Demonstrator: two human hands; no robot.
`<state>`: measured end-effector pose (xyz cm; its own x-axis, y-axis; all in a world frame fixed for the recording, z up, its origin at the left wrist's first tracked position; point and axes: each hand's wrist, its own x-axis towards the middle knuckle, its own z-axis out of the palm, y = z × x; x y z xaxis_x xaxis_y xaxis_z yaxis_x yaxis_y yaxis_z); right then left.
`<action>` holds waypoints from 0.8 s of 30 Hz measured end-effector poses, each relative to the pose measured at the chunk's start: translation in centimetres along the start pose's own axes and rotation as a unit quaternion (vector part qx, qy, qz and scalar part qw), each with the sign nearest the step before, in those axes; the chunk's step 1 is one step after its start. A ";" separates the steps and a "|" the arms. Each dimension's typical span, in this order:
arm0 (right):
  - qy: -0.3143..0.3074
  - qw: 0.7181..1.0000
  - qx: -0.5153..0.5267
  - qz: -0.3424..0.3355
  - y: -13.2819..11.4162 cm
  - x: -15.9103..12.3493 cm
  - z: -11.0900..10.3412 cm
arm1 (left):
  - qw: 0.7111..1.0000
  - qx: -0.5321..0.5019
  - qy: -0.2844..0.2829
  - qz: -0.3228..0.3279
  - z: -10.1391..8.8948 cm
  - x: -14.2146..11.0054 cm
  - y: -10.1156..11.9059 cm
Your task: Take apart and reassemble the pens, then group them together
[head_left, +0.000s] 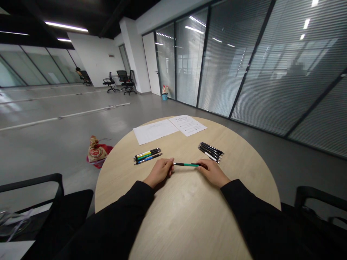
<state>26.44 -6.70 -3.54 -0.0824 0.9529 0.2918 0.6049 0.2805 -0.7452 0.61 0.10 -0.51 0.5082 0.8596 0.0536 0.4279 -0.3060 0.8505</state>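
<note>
A green and black pen (187, 164) is held level between my hands, just above the round wooden table (179, 213). My left hand (159, 170) pinches its left tip with thumb and fingers. On the other end, the fingers of my right hand (213, 171) are closed round the black part. Left of my left hand lies a group of coloured pens (146, 155), with yellow, green and blue barrels. Beyond my right hand is a bunch of mostly black pens (211, 150), one of them with a white barrel.
Two sheets of paper, one blank-looking (155, 130) and one printed (187, 124), lie at the table's far side. Black chairs (46, 213) flank the table. A red and tan bag (98, 151) is on the floor at left. Glass partitions (225, 65) run along the right.
</note>
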 end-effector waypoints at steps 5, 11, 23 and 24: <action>0.021 1.000 -0.002 -0.003 -0.2 0.0 -0.1 | 0.996 -0.074 0.009 0.057 0.2 0.1 -0.3; 0.030 1.000 -0.005 -0.001 0.0 0.0 -0.1 | 0.996 -0.035 0.002 0.083 0.1 0.2 -0.7; 0.024 1.000 0.011 0.001 0.0 0.0 0.0 | 0.997 0.033 0.013 0.071 -0.2 0.0 0.3; 0.025 1.000 0.012 0.001 0.0 0.0 0.1 | 0.997 0.035 0.014 0.067 -0.1 0.0 0.3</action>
<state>26.39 -6.74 -3.58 -0.0409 0.9470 0.3186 0.5863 0.2810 -0.7598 0.62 0.08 -0.21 0.5438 0.8196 0.1806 0.4091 -0.4467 0.7957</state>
